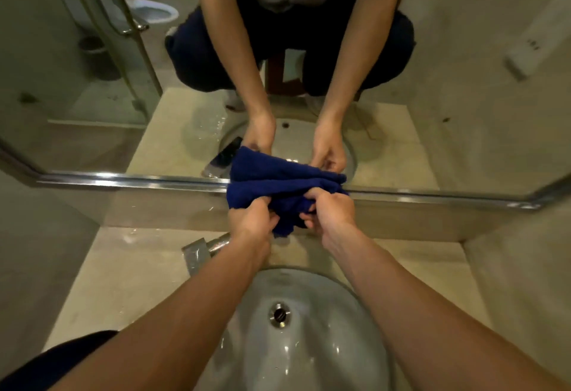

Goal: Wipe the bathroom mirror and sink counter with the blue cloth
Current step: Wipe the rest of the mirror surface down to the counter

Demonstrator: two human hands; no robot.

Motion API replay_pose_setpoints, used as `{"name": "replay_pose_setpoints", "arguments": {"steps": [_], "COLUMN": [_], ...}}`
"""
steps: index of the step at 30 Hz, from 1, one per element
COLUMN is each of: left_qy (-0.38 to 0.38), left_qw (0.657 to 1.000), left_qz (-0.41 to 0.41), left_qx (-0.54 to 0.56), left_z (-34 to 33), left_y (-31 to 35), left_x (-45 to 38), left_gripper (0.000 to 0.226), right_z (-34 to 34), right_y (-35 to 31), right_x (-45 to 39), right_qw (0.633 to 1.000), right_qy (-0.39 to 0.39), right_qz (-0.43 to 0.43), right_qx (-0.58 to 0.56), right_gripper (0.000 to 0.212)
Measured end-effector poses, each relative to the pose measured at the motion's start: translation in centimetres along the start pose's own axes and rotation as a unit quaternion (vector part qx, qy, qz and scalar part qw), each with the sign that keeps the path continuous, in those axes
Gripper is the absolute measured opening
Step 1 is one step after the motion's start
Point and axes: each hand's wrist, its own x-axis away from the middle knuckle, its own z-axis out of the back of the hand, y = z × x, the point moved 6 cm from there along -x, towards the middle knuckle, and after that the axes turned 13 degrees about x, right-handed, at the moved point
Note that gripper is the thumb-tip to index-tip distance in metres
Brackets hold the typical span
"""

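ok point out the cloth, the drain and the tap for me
cloth [262, 188]: head view, on the bunched upper fold above the hands
drain [279, 315]: head view, on the metal plug at the bottom of the basin
tap [197, 256]: head view, on the chrome body left of the left wrist

faucet [204, 251]: spout hidden behind left forearm | blue cloth [278, 186]: middle covered by fingers | sink [309, 344]: cut by bottom edge
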Motion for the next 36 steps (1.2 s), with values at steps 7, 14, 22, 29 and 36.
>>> {"name": "replay_pose_setpoints", "arguments": {"steps": [7,14,22,29,36], "left_qy": [-0.014,-0.024,-0.074,-0.083,-0.072], "left_qw": [0.999,0.999,0.989,0.976,0.985], "left_qz": [0.032,0.025,0.113,0.138,0.116], "left_qx": [-0.029,-0.018,-0.066,-0.144,-0.108], "left_z": [-9.1,-12.8,-20.8,-23.2,-20.8], "left_y": [-11.0,-16.2,-26.0,-29.2,-26.8], "left_x": [5.4,7.0,10.4,11.9,10.5], "left_gripper": [0.024,0.027,0.035,0.038,0.027], "right_z": [13.9,20.3,32.6,35.7,31.9], "right_y": [1.0,1.4,2.3,3.3,2.8], "right_x": [-4.4,-6.5,-10.1,-11.6,-10.3], "right_qw": [0.998,0.997,0.976,0.953,0.965], "right_qy": [0.057,0.074,0.215,0.29,0.243], "right_qz": [-0.004,0.001,0.033,0.084,0.043], "right_qx": [-0.028,-0.024,-0.012,-0.026,-0.087], "right_gripper": [0.008,0.007,0.014,0.045,0.04]}}
